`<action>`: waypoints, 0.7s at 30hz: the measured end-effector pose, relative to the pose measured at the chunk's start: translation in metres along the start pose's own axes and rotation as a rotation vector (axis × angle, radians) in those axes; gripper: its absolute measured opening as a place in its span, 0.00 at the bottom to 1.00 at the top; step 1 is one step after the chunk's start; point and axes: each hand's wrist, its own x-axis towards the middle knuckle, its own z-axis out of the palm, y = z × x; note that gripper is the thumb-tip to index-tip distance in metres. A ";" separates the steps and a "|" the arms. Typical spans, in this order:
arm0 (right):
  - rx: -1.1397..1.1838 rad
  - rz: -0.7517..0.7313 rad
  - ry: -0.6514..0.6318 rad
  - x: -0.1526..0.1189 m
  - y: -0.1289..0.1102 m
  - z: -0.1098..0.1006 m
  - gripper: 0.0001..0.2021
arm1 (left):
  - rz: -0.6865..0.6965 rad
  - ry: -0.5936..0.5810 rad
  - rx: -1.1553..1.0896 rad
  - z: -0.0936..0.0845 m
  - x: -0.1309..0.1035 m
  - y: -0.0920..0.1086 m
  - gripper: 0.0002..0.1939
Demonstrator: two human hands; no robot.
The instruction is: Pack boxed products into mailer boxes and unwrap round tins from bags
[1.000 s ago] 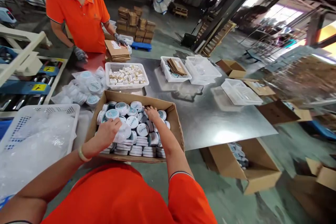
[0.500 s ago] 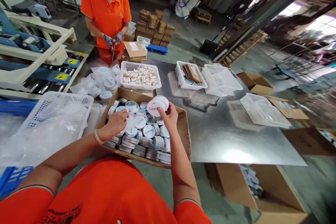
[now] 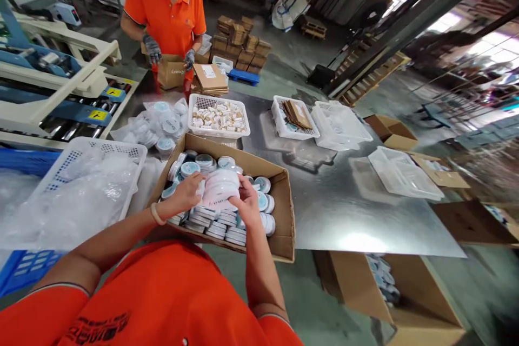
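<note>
A short stack of flat round white discs point(image 3: 221, 184) with printed faces is held between my two hands above an open cardboard box point(image 3: 279, 221). Thin clear plastic, seemingly a bag, covers part of the stack. My left hand point(image 3: 187, 190) is closed on the plastic at the stack's left side. My right hand point(image 3: 248, 203) grips the stack from the right, thumb in front and fingers behind. Below both hands, the box is filled with similar discs point(image 3: 217, 230), some in upright piles and others lying loose with pale blue or white faces.
Bagged discs point(image 3: 162, 121) lie beyond the box beside a white basket point(image 3: 243, 130) of small white-and-gold pieces. A basket of clear bags point(image 3: 135, 189) stands left. Opposite, a gloved co-worker point(image 3: 166, 11) handles a brown carton point(image 3: 171, 71). More trays point(image 3: 340, 124) sit along the metal table point(image 3: 324, 216).
My right hand has brought the discs left and down to my left hand, and plastic now covers part of them. The co-worker now has a brown carton between the gloved hands.
</note>
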 end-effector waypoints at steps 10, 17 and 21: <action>-1.208 0.171 -0.754 0.016 -0.069 0.011 0.53 | 0.104 -0.028 0.302 -0.013 -0.009 0.032 0.31; -1.351 0.202 -0.817 0.005 -0.065 0.030 0.30 | -0.143 0.058 0.251 -0.022 0.012 0.015 0.21; -1.308 0.164 -0.828 -0.007 -0.046 0.030 0.26 | -0.252 0.071 0.200 -0.025 0.024 0.007 0.17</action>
